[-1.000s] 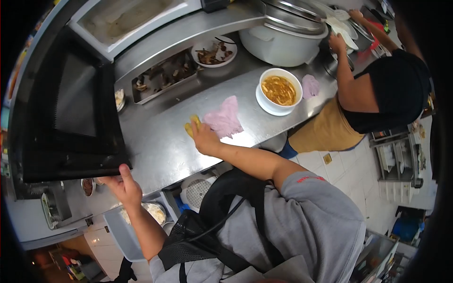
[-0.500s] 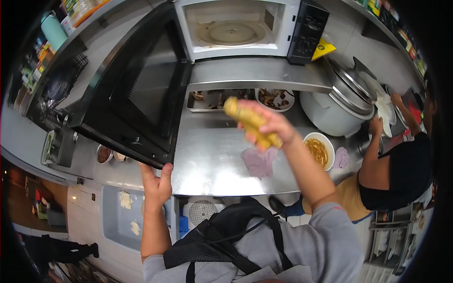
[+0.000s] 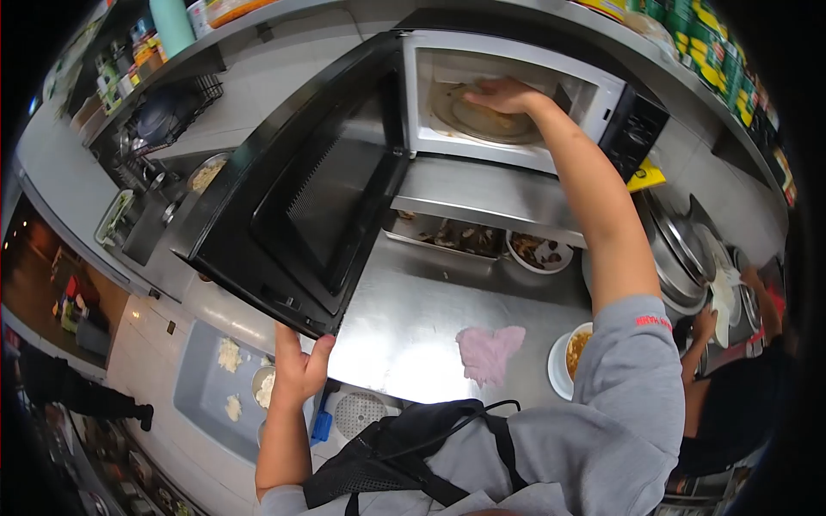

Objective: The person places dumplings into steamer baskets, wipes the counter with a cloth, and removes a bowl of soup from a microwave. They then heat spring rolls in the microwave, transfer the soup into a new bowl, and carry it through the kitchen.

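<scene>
My left hand holds the lower outer edge of the black microwave door, which is swung wide; its thumb shows and the other fingers are partly behind the door. My right hand is inside the microwave, palm down over the glass turntable, with fingers stretched out and apart. Something yellowish shows faintly under the palm, mostly hidden by the hand. A pink cloth lies on the steel counter below. Near my right sleeve a white bowl with yellow-brown food is partly covered.
Under the steel shelf stand a metal tray and a white bowl of dark pieces. A large pot is at the right, near a co-worker's hands. A blue-grey basin is at lower left.
My right hand has moved up and into the microwave from over the counter, where it held a yellow elongated bundle. My left hand stays on the door. The view has shifted.
</scene>
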`<state>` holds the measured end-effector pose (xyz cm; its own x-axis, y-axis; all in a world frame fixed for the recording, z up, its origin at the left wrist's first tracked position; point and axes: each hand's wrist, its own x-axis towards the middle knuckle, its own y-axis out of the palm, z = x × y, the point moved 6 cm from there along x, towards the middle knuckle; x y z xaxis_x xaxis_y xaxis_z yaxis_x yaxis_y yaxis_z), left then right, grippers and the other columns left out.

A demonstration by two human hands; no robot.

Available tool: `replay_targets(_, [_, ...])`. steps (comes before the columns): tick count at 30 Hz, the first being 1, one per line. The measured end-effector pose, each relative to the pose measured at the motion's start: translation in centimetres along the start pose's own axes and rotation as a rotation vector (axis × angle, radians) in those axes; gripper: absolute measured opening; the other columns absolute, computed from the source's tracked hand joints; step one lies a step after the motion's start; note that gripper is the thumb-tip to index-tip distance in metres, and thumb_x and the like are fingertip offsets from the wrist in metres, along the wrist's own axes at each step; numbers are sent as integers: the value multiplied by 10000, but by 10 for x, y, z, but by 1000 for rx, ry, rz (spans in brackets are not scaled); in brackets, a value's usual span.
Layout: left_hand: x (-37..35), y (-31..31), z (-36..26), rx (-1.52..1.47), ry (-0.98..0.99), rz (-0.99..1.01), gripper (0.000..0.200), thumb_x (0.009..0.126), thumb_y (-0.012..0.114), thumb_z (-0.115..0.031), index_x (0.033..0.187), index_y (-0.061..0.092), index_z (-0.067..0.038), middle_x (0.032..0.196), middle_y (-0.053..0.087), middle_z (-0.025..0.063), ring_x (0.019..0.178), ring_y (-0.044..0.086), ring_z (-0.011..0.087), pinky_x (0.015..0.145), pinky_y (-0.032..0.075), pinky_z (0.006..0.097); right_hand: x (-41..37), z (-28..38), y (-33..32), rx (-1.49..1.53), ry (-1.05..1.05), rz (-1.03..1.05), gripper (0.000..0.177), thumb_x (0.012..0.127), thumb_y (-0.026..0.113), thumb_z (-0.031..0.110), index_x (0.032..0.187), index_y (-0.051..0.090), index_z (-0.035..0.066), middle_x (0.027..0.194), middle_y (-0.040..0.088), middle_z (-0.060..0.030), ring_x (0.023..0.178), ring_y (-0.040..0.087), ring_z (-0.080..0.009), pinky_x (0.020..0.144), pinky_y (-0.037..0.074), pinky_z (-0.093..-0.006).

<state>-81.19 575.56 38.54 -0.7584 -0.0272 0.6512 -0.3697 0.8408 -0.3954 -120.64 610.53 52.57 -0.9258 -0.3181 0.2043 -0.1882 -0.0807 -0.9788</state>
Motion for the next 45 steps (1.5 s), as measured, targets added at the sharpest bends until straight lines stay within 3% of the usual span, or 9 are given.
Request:
replay_targets(9, [-5,3,3,-55,-42,44,567,806,642,-86,1301,398,43,1222,519,175,1109,513,282,988,362,361,4,-49,35,53,294,264,812,838,274,771,1361,491,190,1428,415,-159,1341,354,-327,1075,313,-410])
replay_targets(11, [-2,2,2,-49,-17,44,567,807,642,-84,1303,398,41,1217,524,171,1105,516,280,985,365,359,-13,-27,11,-118,96,-202,728,839,397,686,1206,610,94,1330,459,-209,1265,401,-340,990,391,-481])
replay_targets(15, [-1,3,1,-93,-31,44,565,813,644,-81,1309,396,29,1228,513,173,1120,503,285,990,359,365,-13,-5,6,-92,188,-59,470,755,608,376,1132,663,102,1324,451,-221,1265,406,-351,993,399,-443])
replay_targets(26, [5,7,1,-112,73,89,639,782,686,-84,1337,380,-2,1257,481,204,1131,491,344,985,360,397,-39,50,-23,23,398,-114,674,836,504,589,1242,574,56,1365,432,-213,1289,372,-349,1053,280,-486])
replay_targets(28, [3,13,6,-158,94,125,679,768,712,-115,1347,375,-7,1277,466,219,1152,480,369,995,355,405,-67,38,-20,1,348,-465,594,857,530,556,1156,625,51,1245,534,-214,1206,463,-350,987,354,-477])
replay_targets(32, [9,40,-16,-158,210,334,770,720,783,-238,1347,396,-13,1335,409,264,1231,414,447,1031,331,444,-211,65,-28,906,70,-719,353,962,506,299,1083,592,-21,992,653,-135,796,648,-215,692,511,-319])
replay_targets(36, [25,85,-68,105,483,609,691,724,767,-397,1337,520,-195,1496,206,272,1292,360,443,1038,333,481,-344,33,-33,1452,-57,-1088,275,995,428,195,1153,533,-4,995,629,-118,750,618,-152,678,505,-291])
replay_targets(40, [21,121,-77,-23,547,730,617,769,744,-322,1327,532,-165,1501,230,245,1290,378,420,1046,325,479,-410,28,-36,904,126,-1421,250,950,503,139,1167,511,13,973,617,-90,798,601,-151,718,496,-282])
replay_targets(45, [8,123,-55,-154,349,763,580,777,740,-280,1314,548,-175,1479,313,192,1244,445,375,1009,391,438,-383,49,-26,473,197,-1099,350,828,640,96,1154,544,13,1034,610,-117,894,595,-192,814,485,-329])
